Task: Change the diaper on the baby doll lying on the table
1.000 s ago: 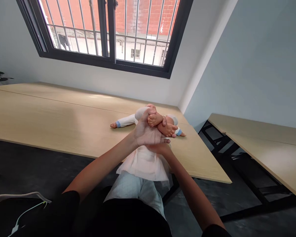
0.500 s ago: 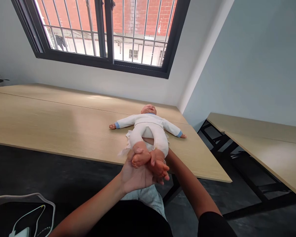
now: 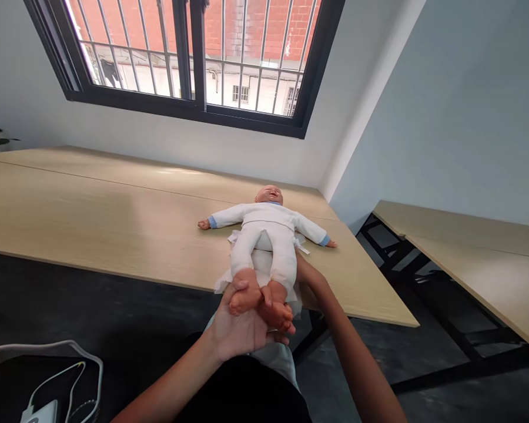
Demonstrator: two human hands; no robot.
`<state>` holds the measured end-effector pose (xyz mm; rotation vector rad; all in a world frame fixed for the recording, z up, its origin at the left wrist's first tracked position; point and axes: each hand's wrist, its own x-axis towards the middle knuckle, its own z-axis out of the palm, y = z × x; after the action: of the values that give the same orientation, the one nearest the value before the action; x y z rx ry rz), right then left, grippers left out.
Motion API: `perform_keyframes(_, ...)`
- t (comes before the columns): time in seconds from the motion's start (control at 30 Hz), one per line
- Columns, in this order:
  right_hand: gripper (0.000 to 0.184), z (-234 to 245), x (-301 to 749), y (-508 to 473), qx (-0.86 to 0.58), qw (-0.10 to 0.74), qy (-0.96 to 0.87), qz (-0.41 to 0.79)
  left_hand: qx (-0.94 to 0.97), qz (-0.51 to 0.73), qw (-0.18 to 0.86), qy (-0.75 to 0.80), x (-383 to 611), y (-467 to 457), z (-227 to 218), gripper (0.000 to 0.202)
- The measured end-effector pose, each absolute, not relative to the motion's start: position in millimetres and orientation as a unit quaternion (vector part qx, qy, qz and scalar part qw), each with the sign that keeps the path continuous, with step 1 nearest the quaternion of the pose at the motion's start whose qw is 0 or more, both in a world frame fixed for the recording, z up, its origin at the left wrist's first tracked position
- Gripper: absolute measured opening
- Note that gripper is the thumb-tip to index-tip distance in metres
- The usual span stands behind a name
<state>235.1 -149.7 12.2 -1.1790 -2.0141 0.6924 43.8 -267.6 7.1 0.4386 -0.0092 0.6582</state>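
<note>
A baby doll (image 3: pixel 268 215) in a white top with blue cuffs and white leggings lies on its back, its feet toward me. My left hand (image 3: pixel 242 323) is closed around both doll feet (image 3: pixel 258 302) from below, a finger showing between the ankles. Beneath the doll lies a thin white sheet-like piece, probably a diaper (image 3: pixel 263 261), with tabs sticking out on both sides and its near end at the table edge. My right hand (image 3: pixel 305 270) reaches in beside the doll's right-hand leg in view. Its fingers are hidden behind the leg and the white piece.
The doll rests on a pale wooden table (image 3: pixel 92 217), close to its front edge. A second table (image 3: pixel 476 252) with black legs stands to the right. Behind are a wall and a barred window (image 3: pixel 194 108). A white device with cables (image 3: pixel 42 413) lies at the lower left.
The doll's feet have come slightly lower and toward me in my left hand. My right hand has moved outward from under the legs to their right side, and more of the white piece shows.
</note>
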Motion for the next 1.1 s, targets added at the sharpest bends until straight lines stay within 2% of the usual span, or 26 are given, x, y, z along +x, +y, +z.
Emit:
perform_keyframes(0.13, 0.043, 5.8, 255.3, -172.1, -0.445, 0.358, -0.771, 0.282, 0.199, 0.311, 0.929, -0.008, 45.6, -274.2, -3.8, 0.044)
perform_keyframes(0.27, 0.059, 1.2, 254.6, -194.6, -0.560, 0.435, -0.611, 0.352, 0.198, 0.304, 0.932, -0.014, 52.0, -273.2, -14.6, 0.045)
perform_keyframes(0.37, 0.061, -2.4, 240.0, -206.1, -0.566, 0.423, -0.552, 0.443, 0.202, 0.292, 0.935, -0.018, 53.5, -271.3, -20.3, 0.047)
perform_keyframes(0.47, 0.070, -3.4, 232.9, -211.5, -0.543, 0.431, -0.542, 0.476, 0.209, 0.278, 0.938, 0.001, 44.9, -270.2, -22.3, 0.057)
perform_keyframes(0.57, 0.069, -0.3, 243.2, -210.1, -0.553, 0.436, -0.536, 0.465, 0.225, 0.270, 0.935, 0.044, 22.2, -267.2, -22.6, 0.059)
perform_keyframes(0.8, 0.063, 0.9, 280.0, -204.3, -0.582, 0.419, -0.561, 0.414, 0.223, 0.324, 0.909, 0.141, -43.2, -255.1, -23.0, 0.042)
perform_keyframes(0.87, 0.064, 0.9, 277.8, -209.1, -0.598, 0.407, -0.584, 0.368, 0.224, 0.340, 0.899, 0.162, -51.3, -254.6, -22.1, 0.039)
perform_keyframes(0.97, 0.060, 5.4, 259.2, -225.6, -0.637, 0.386, -0.650, 0.154, 0.237, 0.352, 0.884, 0.198, -54.2, -256.1, -21.8, 0.038)
perform_keyframes(1.03, 0.051, 9.1, 239.1, -240.7, -0.607, 0.356, -0.710, 0.028, 0.248, 0.349, 0.878, 0.212, -52.8, -257.7, -23.2, 0.039)
perform_keyframes(1.1, 0.048, 10.7, 217.1, -254.5, -0.545, 0.316, -0.776, -0.020, 0.254, 0.346, 0.876, 0.218, -50.5, -259.3, -25.5, 0.039)
